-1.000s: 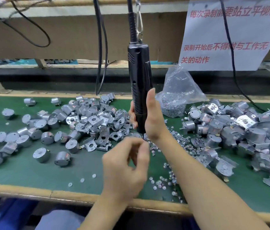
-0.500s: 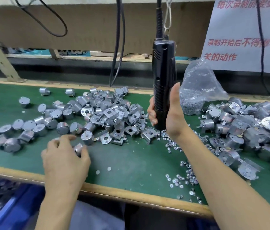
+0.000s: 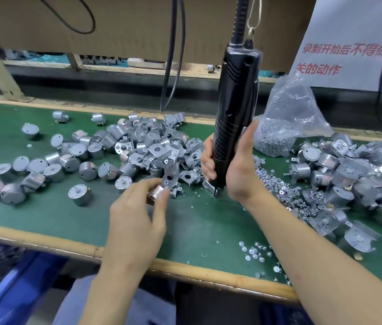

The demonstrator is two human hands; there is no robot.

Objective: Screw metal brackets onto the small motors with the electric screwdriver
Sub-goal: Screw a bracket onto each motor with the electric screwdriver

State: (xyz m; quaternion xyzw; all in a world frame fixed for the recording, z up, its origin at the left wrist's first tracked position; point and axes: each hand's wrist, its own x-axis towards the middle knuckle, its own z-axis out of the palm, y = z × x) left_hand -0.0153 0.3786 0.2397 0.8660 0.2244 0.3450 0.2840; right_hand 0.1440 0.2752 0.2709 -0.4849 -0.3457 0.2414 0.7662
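While the right hand (image 3: pixel 239 170) grips the screwdriver (image 3: pixel 234 95), tip half-hidden, the left hand (image 3: pixel 136 221) pinches a blurred motor (image 3: pixel 154 193).

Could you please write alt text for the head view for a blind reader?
A person's right hand grips a hanging electric screwdriver, tip down over a green bench, while the left hand pinches a small motor beside piled brackets.

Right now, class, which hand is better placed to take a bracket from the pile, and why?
Probably the left hand: pinching a motor, it sits beside the brackets; the right hand grips the screwdriver.
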